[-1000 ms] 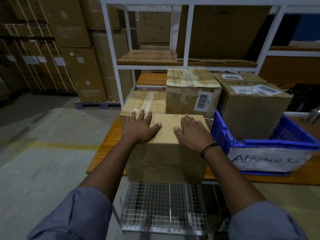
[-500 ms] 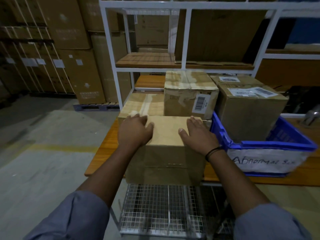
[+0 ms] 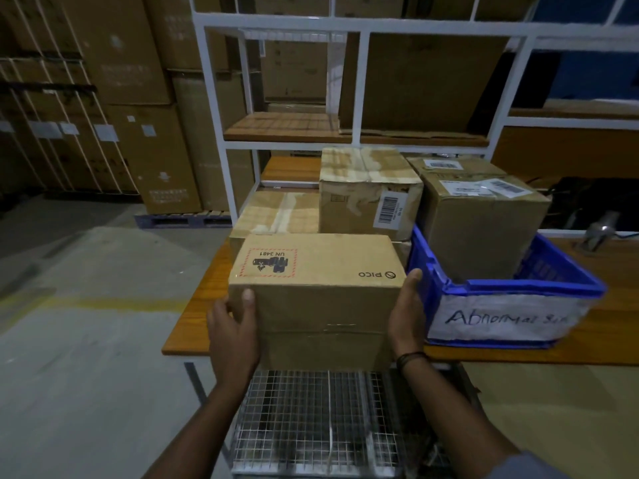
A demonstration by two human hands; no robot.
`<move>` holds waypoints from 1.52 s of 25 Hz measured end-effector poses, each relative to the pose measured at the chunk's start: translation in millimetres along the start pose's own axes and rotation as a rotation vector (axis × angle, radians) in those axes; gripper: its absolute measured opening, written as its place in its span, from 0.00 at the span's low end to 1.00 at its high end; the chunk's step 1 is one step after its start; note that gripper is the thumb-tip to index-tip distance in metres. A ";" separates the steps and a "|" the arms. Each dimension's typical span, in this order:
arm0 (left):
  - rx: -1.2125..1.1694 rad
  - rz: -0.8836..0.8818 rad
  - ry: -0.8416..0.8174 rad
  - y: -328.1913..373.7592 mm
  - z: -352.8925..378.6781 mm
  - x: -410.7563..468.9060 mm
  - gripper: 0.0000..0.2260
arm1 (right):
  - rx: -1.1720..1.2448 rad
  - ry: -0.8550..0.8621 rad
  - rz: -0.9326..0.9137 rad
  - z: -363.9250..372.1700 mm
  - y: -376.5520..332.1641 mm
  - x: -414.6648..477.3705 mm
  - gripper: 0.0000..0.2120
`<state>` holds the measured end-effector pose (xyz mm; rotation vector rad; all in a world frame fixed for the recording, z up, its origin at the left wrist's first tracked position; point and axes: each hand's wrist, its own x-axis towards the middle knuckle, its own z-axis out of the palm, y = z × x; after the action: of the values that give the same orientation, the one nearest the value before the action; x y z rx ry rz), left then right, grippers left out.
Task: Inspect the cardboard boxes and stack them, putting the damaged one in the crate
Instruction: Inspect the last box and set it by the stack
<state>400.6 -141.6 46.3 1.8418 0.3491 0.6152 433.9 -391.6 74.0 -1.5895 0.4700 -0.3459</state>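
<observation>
A brown cardboard box (image 3: 321, 271) with a red UN 3481 label and a PICO logo on top stands at the table's front edge. My left hand (image 3: 233, 326) grips its lower left corner, thumb on the front face. My right hand (image 3: 406, 312) holds its right side, beside the blue crate (image 3: 518, 288) labelled "Abnormal". Inside the crate stands a box (image 3: 480, 233) with white barcode labels. Behind the held box are a taped box with a barcode sticker (image 3: 366, 191) and a lower taped box (image 3: 276, 212).
The orange wooden table (image 3: 193, 323) carries the boxes and the crate. A wire mesh shelf (image 3: 321, 420) sits below its front edge. A white metal rack (image 3: 356, 88) rises behind. Large cartons (image 3: 121, 81) are stacked on pallets at the left, beyond open concrete floor.
Both hands slid off the top of the front box and down to its left and right sides, uncovering the printed label and logo. The view moved closer.
</observation>
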 end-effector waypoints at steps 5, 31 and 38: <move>0.089 0.213 0.105 45.8 -4.3 14.5 0.23 | -0.206 0.116 -0.338 2.7 -24.1 -5.5 0.34; 0.992 0.650 -0.420 -6.5 38.0 50.9 0.34 | -1.251 -0.383 -0.768 82.7 11.7 -10.8 0.44; 0.967 0.646 -0.402 -3.4 35.6 50.9 0.34 | -1.220 -0.363 -0.784 58.7 13.7 1.1 0.43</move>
<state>462.9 -141.9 46.4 2.9906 -0.3099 0.5060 462.5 -341.7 55.9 -2.9469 -0.3683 -0.3510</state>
